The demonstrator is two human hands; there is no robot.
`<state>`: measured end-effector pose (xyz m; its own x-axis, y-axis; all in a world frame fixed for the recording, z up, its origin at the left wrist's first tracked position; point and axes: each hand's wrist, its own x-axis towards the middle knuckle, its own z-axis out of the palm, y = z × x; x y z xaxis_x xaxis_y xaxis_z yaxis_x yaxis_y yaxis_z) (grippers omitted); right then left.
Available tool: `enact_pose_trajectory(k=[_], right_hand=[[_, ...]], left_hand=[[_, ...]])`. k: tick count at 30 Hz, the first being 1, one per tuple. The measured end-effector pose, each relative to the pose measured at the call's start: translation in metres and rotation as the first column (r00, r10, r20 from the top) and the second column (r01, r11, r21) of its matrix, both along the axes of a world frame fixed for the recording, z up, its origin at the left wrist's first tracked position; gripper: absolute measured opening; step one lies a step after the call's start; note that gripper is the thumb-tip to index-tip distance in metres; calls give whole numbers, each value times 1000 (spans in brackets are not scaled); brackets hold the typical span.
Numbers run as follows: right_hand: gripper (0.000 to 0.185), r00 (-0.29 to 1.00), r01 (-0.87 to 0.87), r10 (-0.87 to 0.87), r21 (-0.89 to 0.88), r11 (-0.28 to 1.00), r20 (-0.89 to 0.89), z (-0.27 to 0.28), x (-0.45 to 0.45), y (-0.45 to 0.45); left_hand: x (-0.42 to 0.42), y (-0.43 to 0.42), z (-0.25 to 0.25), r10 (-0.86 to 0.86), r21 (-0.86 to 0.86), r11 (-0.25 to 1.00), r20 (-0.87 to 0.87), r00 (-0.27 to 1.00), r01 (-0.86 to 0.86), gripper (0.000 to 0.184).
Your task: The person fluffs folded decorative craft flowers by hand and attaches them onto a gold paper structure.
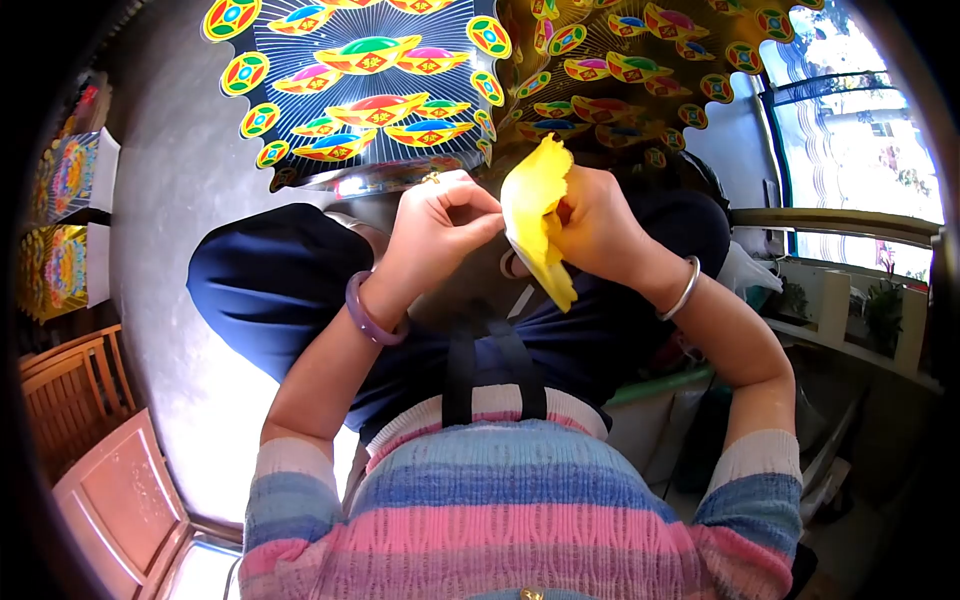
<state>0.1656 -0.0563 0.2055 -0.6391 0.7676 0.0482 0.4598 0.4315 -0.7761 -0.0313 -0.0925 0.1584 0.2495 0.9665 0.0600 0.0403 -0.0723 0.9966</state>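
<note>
The right hand (600, 225) is clutching a thin yellow piece (535, 195) with a ruffled edge, its fingers curling in tightly on that side. The left hand (440, 225) is pinching, thumb and forefinger drawn together, and their tips are meeting the opposite edge of the yellow piece; whether they are gripping it or only touching it, I cannot tell. The yellow piece is standing nearly upright between the two hands, held in the air above the lap, and its upper tip is overlapping the near edge of a gold patterned panel (610, 85) in this view. A dark patterned panel (375, 88) is lying alongside, its scalloped left edge showing against the grey floor (170, 230) and its near edge facing the left hand. The left wrist is wearing a purple bangle (375, 312), the right one a silver bangle (682, 292). Dark blue trousers (270, 275) are spreading out beneath the forearms. Along the left edge of the floor, a slatted wooden chair (80, 385) is standing, and on the right, daylight is pouring in through a window (850, 130)
</note>
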Motion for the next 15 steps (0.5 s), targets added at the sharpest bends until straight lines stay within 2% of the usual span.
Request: enact_pose_trajectory(k=[1,2,3,4,5,8,11,13,15], right_hand=[[17,998,33,-40,-142,989,-46,-3,1,0],[17,993,58,-86,-283,957,-86,-8,3,1],[16,982,-31,-24,-282,959,-188,-16,3,5],[16,972,-36,-48,-348,937,-229,-18,5,5],[16,961,-44,-75,-413,910,-267,-18,6,4],[17,942,-66,-160,-631,773,-295,-25,8,3],[21,880,-113,-377,-900,420,-287,-28,10,2],[24,776,-268,-545,-949,168,-316,-39,12,0],[26,688,-399,-620,-910,109,-376,-42,9,-5]], left_hand=[[-1,1,4,37,145,989,-175,984,-11,7],[0,0,7,76,253,967,-207,975,-22,8],[2,0,9,121,361,932,-235,965,-29,9],[3,0,11,169,465,885,-256,952,-32,10],[2,2,12,194,580,815,-275,941,2,14],[-3,8,16,224,761,630,-370,902,155,18],[-10,11,18,221,834,472,-425,878,285,25],[-14,12,21,186,856,390,-435,881,340,28],[-18,13,26,167,866,323,-449,878,381,28]])
